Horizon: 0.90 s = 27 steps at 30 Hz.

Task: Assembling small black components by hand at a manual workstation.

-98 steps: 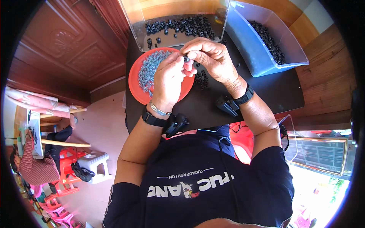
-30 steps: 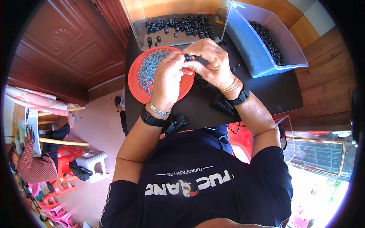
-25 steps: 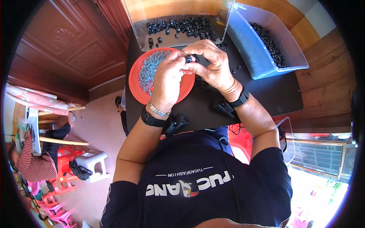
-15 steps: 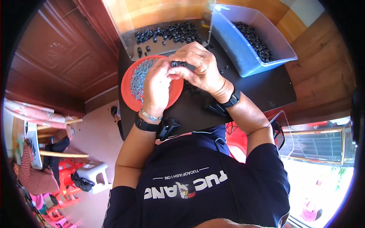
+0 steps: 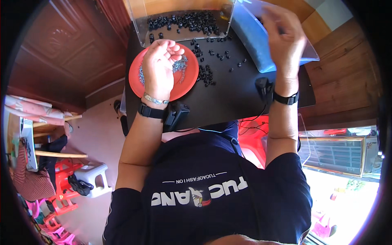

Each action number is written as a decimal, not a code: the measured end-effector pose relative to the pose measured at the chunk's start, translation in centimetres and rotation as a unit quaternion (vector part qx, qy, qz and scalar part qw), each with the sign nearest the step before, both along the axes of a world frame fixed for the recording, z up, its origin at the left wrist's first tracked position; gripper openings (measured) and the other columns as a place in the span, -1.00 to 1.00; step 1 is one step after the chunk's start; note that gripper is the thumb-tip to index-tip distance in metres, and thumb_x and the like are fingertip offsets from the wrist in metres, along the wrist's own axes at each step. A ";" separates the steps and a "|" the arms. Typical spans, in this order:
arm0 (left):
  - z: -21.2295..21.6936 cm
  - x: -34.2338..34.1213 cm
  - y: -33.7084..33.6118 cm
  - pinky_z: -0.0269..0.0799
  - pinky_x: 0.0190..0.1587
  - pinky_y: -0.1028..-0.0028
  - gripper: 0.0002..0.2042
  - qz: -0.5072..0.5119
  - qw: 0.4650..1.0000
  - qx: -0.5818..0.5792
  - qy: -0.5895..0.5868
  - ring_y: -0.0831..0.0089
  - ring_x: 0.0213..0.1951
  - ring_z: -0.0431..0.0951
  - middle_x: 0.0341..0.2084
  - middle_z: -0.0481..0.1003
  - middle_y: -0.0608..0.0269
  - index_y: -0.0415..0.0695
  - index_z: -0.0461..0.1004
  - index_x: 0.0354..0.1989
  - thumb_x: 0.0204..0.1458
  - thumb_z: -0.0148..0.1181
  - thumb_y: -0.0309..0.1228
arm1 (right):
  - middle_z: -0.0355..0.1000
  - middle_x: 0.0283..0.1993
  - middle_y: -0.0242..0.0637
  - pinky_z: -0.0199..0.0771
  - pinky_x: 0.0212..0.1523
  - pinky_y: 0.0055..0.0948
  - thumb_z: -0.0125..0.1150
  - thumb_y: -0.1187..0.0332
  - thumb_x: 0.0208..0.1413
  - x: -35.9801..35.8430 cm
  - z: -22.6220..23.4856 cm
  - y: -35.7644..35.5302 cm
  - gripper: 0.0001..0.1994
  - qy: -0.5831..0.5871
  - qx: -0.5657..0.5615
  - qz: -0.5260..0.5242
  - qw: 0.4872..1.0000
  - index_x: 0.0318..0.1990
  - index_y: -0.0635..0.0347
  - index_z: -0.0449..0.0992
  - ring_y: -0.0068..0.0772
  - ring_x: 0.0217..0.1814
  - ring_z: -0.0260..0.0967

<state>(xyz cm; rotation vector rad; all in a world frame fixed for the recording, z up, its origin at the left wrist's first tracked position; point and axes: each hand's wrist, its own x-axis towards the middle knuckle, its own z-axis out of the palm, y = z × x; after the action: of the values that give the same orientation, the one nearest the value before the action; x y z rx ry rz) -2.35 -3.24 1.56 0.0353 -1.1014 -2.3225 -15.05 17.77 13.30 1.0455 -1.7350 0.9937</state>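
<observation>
My left hand is over a red plate, palm turned up and fingers loosely curled. I see nothing in its palm. Small silvery pieces, which look like screws, lie on the plate, partly hidden by this hand. My right hand is raised over the blue translucent bin at the far right. Motion smears its fingers, and whether they hold anything is unclear. Small black knob-like parts lie on the dark table beside the plate.
A clear box lies behind the plate, with many black parts inside. More loose parts are scattered on the dark table. Black devices are strapped at both wrists. Stools stand on the floor at left.
My hands have parted. The right hand has moved right, over the blue bin; the left has dropped back over the plate. The black part that was between my fingers is no longer seen there.
</observation>
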 end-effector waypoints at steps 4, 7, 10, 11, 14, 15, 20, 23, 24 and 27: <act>-0.5 -0.3 -0.4 0.36 -0.17 0.42 -0.83 0.010 1.000 0.004 -0.026 0.35 -0.30 0.50 -0.42 0.47 0.23 -0.19 0.41 -0.32 0.17 -0.08 -0.38 | 0.51 -0.36 -0.26 0.45 -0.32 -0.36 0.21 0.41 -0.04 -0.5 -4.0 -3.4 -0.89 -0.121 0.180 0.111 0.970 -0.32 0.06 0.59 -0.20 -0.38 0.46; -0.7 -0.7 -0.5 0.37 -0.22 0.44 -0.83 0.020 0.999 0.010 -0.040 0.37 -0.33 0.51 -0.44 0.47 0.23 -0.19 0.41 -0.33 0.15 -0.07 -0.38 | 0.51 -0.38 -0.22 0.45 -0.27 -0.30 0.18 0.33 -0.02 -2.4 -7.0 -5.3 -0.86 -0.200 0.275 0.125 0.932 -0.31 0.08 0.58 -0.14 -0.32 0.46; -0.8 -0.7 -0.9 0.37 -0.23 0.44 -0.84 0.023 0.999 0.014 -0.045 0.36 -0.34 0.50 -0.45 0.47 0.23 -0.18 0.41 -0.34 0.15 -0.07 -0.38 | 0.52 -0.37 -0.22 0.46 -0.22 -0.28 0.16 0.27 -0.02 -3.9 -9.7 -6.1 -0.84 -0.223 0.304 0.091 0.922 -0.32 0.08 0.58 -0.13 -0.28 0.47; -0.8 -0.6 -1.0 0.35 -0.20 0.43 -0.84 0.017 0.999 0.018 -0.041 0.35 -0.31 0.50 -0.44 0.47 0.22 -0.18 0.41 -0.34 0.16 -0.07 -0.39 | 0.52 -0.37 -0.22 0.46 -0.22 -0.28 0.16 0.27 -0.02 -4.3 -10.0 -6.0 -0.84 -0.222 0.305 0.094 0.921 -0.32 0.08 0.58 -0.13 -0.28 0.47; -0.6 -0.4 -0.8 0.35 -0.21 0.43 -0.84 0.019 0.999 0.022 -0.046 0.34 -0.31 0.49 -0.44 0.46 0.22 -0.18 0.41 -0.34 0.15 -0.06 -0.38 | 0.53 -0.35 -0.23 0.45 -0.20 -0.26 0.18 0.24 -0.04 -5.4 -10.2 -5.1 -0.82 -0.259 0.335 0.066 0.904 -0.33 0.07 0.58 -0.12 -0.25 0.47; -0.6 -0.3 -0.7 0.35 -0.21 0.43 -0.84 0.020 0.998 0.023 -0.046 0.34 -0.31 0.49 -0.44 0.46 0.22 -0.18 0.41 -0.34 0.15 -0.06 -0.38 | 0.52 -0.38 -0.22 0.45 -0.22 -0.32 0.23 0.25 -0.06 -5.6 -10.2 -4.8 -0.80 -0.278 0.362 0.068 0.887 -0.31 0.11 0.57 -0.17 -0.29 0.48; -0.7 -0.3 -0.6 0.35 -0.20 0.43 -0.84 -0.002 0.999 0.021 -0.051 0.34 -0.30 0.48 -0.43 0.45 0.22 -0.17 0.40 -0.34 0.16 -0.08 -0.37 | 0.51 -0.41 -0.22 0.44 -0.24 -0.36 0.31 0.25 -0.12 -5.4 -10.6 -4.9 -0.74 -0.255 0.433 0.078 0.861 -0.26 0.13 0.56 -0.19 -0.31 0.47; -0.6 -0.2 -1.0 0.34 -0.20 0.43 -0.84 -0.006 0.999 0.016 -0.041 0.35 -0.30 0.48 -0.43 0.45 0.22 -0.17 0.40 -0.33 0.16 -0.08 -0.37 | 0.49 -0.32 -0.19 0.44 -0.20 -0.33 0.29 0.29 -0.09 -4.9 -10.8 -5.8 -0.74 -0.282 0.386 0.056 0.877 -0.21 0.13 0.54 -0.15 -0.26 0.45; -0.6 -0.2 -1.0 0.34 -0.20 0.43 -0.84 -0.006 0.999 0.015 -0.040 0.35 -0.30 0.48 -0.43 0.45 0.22 -0.17 0.40 -0.33 0.16 -0.08 -0.37 | 0.48 -0.27 -0.19 0.44 -0.16 -0.31 0.25 0.33 -0.06 -5.1 -11.7 -6.1 -0.76 -0.219 0.344 0.082 0.910 -0.19 0.12 0.54 -0.14 -0.21 0.44; -0.4 -0.4 -0.5 0.36 -0.24 0.46 -0.82 0.004 0.999 0.007 -0.045 0.39 -0.34 0.50 -0.43 0.47 0.24 -0.18 0.40 -0.33 0.14 -0.07 -0.34 | 0.44 -0.19 -0.19 0.43 -0.09 -0.29 0.19 0.41 -0.02 -5.1 -13.0 -7.1 -0.79 -0.124 0.309 0.120 0.935 -0.17 0.11 0.54 -0.13 -0.14 0.41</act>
<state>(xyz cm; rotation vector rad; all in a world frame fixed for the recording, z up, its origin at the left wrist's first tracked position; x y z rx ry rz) -2.73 -3.77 1.12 0.1494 -1.1266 -2.3414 -20.20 10.65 0.34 1.6142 -2.2443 0.7540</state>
